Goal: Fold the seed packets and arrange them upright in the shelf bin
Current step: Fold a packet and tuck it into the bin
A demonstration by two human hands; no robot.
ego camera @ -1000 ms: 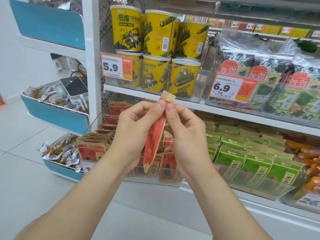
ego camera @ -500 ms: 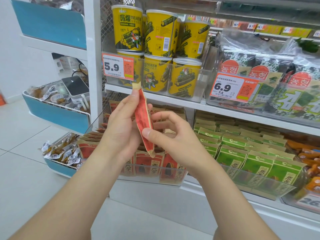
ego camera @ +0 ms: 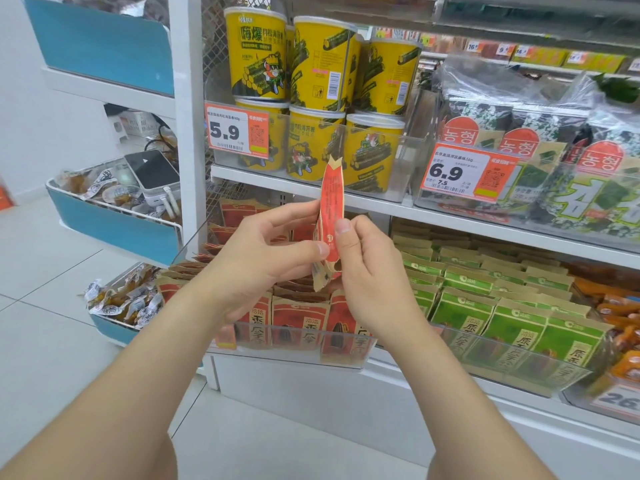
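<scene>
A red and tan seed packet [ego camera: 331, 202] stands nearly upright in front of the shelves, seen edge-on with its tan top pointing up. My left hand [ego camera: 263, 261] pinches its lower part from the left. My right hand [ego camera: 363, 271] pinches the same part from the right, thumb on the red face. Below both hands a clear shelf bin [ego camera: 346, 348] holds several upright red seed packets [ego camera: 298, 320]. The held packet's bottom end is partly hidden between my fingers.
Green seed packets [ego camera: 512, 327] fill the clear bin to the right. Yellow seaweed tubs [ego camera: 318, 64] and bagged seaweed [ego camera: 554, 150] sit on the shelf above. A white shelf post [ego camera: 187, 133] and blue wire baskets [ego camera: 114, 220] of wrapped snacks stand to the left.
The packet has turned more upright and shifted right. My right thumb has moved onto its red face, and both hands now hold its lower part.
</scene>
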